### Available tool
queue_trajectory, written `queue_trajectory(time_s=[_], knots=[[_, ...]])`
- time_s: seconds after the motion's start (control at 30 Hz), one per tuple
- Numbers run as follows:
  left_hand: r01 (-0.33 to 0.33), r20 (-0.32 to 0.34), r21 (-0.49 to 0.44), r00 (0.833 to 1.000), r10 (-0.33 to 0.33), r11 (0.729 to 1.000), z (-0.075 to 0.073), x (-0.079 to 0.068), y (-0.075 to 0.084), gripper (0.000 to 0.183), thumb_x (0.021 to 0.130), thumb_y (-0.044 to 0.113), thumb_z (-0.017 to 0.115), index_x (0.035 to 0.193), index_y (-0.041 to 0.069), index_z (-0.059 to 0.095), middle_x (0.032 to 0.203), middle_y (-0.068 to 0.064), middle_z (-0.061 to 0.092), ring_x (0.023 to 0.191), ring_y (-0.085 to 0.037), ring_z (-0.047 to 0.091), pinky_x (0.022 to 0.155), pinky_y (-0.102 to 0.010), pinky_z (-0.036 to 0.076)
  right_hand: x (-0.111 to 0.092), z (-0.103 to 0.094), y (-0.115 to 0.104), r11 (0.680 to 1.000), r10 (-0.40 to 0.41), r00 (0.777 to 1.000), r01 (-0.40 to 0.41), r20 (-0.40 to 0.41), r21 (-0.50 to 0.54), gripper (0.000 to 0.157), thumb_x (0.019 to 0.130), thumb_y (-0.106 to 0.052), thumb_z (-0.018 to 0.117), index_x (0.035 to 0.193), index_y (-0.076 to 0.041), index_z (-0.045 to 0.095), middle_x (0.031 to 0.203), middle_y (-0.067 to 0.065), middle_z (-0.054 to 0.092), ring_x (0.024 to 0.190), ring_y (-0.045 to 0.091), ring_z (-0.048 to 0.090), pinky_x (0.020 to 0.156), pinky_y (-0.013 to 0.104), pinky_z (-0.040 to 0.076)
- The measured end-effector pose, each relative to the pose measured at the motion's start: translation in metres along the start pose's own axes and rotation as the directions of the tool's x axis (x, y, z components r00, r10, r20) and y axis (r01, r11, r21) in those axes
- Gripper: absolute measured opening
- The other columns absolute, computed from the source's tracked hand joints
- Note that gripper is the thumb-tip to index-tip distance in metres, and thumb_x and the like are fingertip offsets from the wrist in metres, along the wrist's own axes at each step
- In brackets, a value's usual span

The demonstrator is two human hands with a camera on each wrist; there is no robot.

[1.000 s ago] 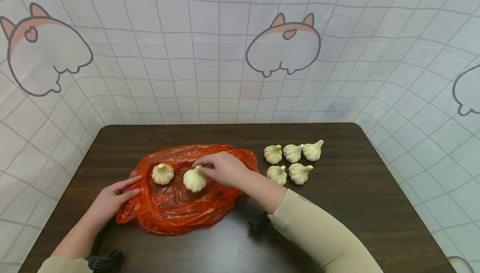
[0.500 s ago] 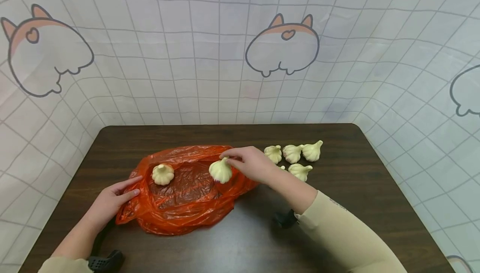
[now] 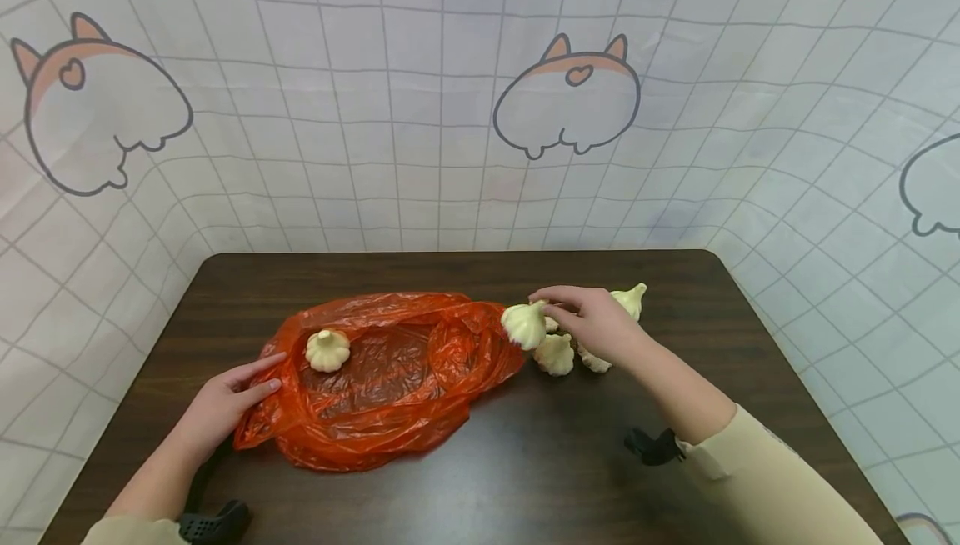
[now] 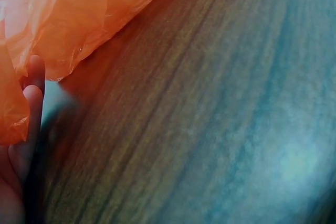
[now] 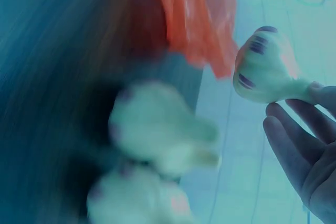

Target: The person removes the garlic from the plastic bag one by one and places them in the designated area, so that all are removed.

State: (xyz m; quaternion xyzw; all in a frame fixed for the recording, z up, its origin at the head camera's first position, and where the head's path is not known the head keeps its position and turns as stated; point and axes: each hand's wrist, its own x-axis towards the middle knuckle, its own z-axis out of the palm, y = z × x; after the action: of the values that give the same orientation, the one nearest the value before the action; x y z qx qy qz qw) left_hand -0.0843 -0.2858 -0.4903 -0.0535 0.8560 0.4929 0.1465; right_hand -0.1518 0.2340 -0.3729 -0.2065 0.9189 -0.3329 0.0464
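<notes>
An orange plastic bag (image 3: pixel 375 441) lies spread on the table with its mouth facing up. My left hand (image 3: pixel 221 407) holds the bag's left edge, with fingertips partly behind the plastic in the left wrist view. One garlic bulb (image 3: pixel 327 351) sits inside the bag at the left. My right hand (image 3: pixel 592 324) pinches another garlic bulb (image 3: pixel 523 326) by its stem, raised at the bag's right edge. In the right wrist view this held bulb (image 5: pixel 268 66) shows purple streaks. Below and behind the right hand are more bulbs, including one garlic bulb (image 3: pixel 555 355), partly hidden by the hand.
A garlic bulb (image 3: pixel 630 300) shows at the back right beyond the right hand. The dark wooden table (image 3: pixel 510 478) ends at a white checked cloth (image 3: pixel 450 153) behind and at the sides. Black wrist devices sit below both forearms.
My right hand has carried the garlic bulb from over the bag's middle rightward, to beside the other bulbs. My left hand stays at the bag's edge.
</notes>
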Motion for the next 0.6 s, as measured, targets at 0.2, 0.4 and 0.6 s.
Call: queue_trajectory(time_s=[0.2,0.4,0.6], knots=[[0.002,-0.003,0.004,1.0,-0.002,1.0,0.001,0.0,-0.001,0.072,0.093,0.054,0.061,0.151,0.015,0.043,0.155,-0.027,0.032,0.138,-0.046,0.033,0.099,-0.051,0.047,-0.025,-0.034,0.027,0.994,0.105,0.993,-0.106,-0.055,-0.022,0.028,0.101,-0.027,0.06,0.127,-0.02,0.068,0.111,0.004,0.071,0.084,0.017,0.066,0.069,0.036,0.051],[0.015,0.006,0.002,1.0,-0.015,1.0,0.0,-0.001,0.0,0.073,0.093,0.055,0.06,0.152,0.015,0.043,0.156,-0.026,0.031,0.139,-0.046,0.031,0.1,-0.052,0.046,-0.051,-0.065,0.051,0.985,0.167,0.98,-0.17,-0.107,-0.017,0.034,0.102,-0.033,0.057,0.131,-0.016,0.065,0.117,0.011,0.07,0.095,0.026,0.071,0.08,0.045,0.056],[0.006,0.004,-0.004,1.0,-0.006,1.0,0.0,-0.001,0.001,0.072,0.094,0.054,0.06,0.152,0.015,0.043,0.155,-0.026,0.032,0.139,-0.046,0.032,0.098,-0.048,0.048,-0.069,-0.081,0.069,0.975,0.196,0.968,-0.209,-0.156,-0.073,0.034,0.101,-0.032,0.059,0.129,-0.014,0.066,0.118,0.015,0.07,0.099,0.029,0.069,0.08,0.047,0.056]])
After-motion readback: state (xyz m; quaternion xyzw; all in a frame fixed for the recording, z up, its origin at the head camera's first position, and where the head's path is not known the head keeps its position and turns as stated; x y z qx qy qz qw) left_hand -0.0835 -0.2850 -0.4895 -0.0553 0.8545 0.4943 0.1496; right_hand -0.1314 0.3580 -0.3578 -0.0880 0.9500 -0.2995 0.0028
